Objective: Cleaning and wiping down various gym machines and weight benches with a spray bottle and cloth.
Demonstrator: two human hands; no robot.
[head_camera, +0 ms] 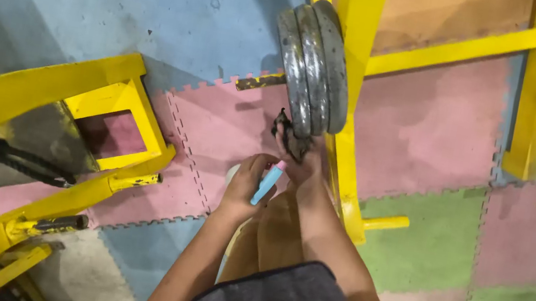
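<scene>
Head view: left hand (246,187) grasps blue tube (267,183); right hand (299,159) presses dark rag (287,134) against weight plates (312,67).

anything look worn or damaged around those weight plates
Yes. The grey weight plates look scuffed and mottled, and the bar stub left of them has chipped yellow paint. The right hand presses a dark rag to their lower edge; the left hand holds a blue tube.
</scene>
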